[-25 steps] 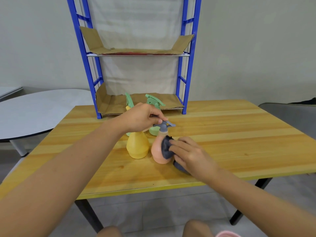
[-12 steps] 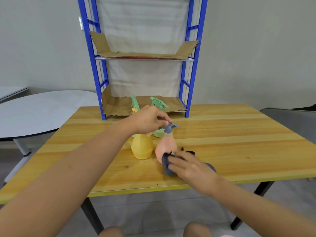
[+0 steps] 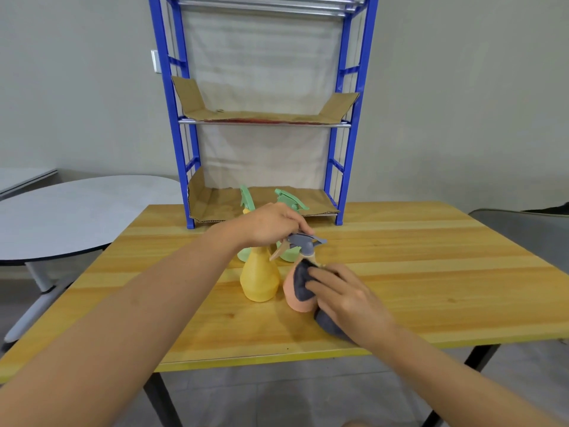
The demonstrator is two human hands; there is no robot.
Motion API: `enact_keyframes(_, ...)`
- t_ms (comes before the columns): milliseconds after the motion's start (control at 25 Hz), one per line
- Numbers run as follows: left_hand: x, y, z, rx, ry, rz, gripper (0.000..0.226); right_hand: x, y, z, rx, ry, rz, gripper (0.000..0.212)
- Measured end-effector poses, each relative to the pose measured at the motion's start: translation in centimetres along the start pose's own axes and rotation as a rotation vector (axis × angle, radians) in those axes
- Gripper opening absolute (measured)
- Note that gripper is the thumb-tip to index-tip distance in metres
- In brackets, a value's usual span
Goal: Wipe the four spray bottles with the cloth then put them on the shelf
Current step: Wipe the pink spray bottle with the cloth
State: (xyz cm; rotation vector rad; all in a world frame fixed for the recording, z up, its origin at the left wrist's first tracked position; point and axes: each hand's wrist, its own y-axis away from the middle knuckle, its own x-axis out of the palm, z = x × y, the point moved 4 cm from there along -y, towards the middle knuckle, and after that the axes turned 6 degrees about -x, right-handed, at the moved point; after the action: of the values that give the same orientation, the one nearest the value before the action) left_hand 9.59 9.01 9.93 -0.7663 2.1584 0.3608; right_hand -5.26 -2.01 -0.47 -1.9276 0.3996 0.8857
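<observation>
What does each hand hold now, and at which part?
Left hand grips the pink bottle at its grey spray head. Right hand presses the dark cloth against its body.

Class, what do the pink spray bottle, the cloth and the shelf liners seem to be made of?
Pink spray bottle: probably matte plastic, with a smooth, even, moulded body. Cloth: soft dark grey fabric that folds around the bottle. Shelf liners: brown cardboard, with creased, upturned flaps.

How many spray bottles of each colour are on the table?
Yellow bottle: 1
Pink bottle, being wiped: 1
Green bottles, partly hidden behind the left hand: 2
Total: 4
</observation>
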Motion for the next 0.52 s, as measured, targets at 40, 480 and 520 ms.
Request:
enact_keyframes(40,-0.1,-0.1,0.0,-0.005,0.01,0.017,0.035,-0.5,-0.6,-0.7,0.083,-0.052,-0.104,0.018)
enact_keyframes(480,-0.4,-0.4,-0.1,-0.015,0.07,0.107,0.035,0.6,-4.8,0.4,0.253,-0.047,-0.266,0.023)
enact_keyframes(520,-0.4,-0.5,0.0,-0.019,0.064,0.102,0.035,0.7,-4.8,0.5,0.272,-0.04,-0.259,0.023)
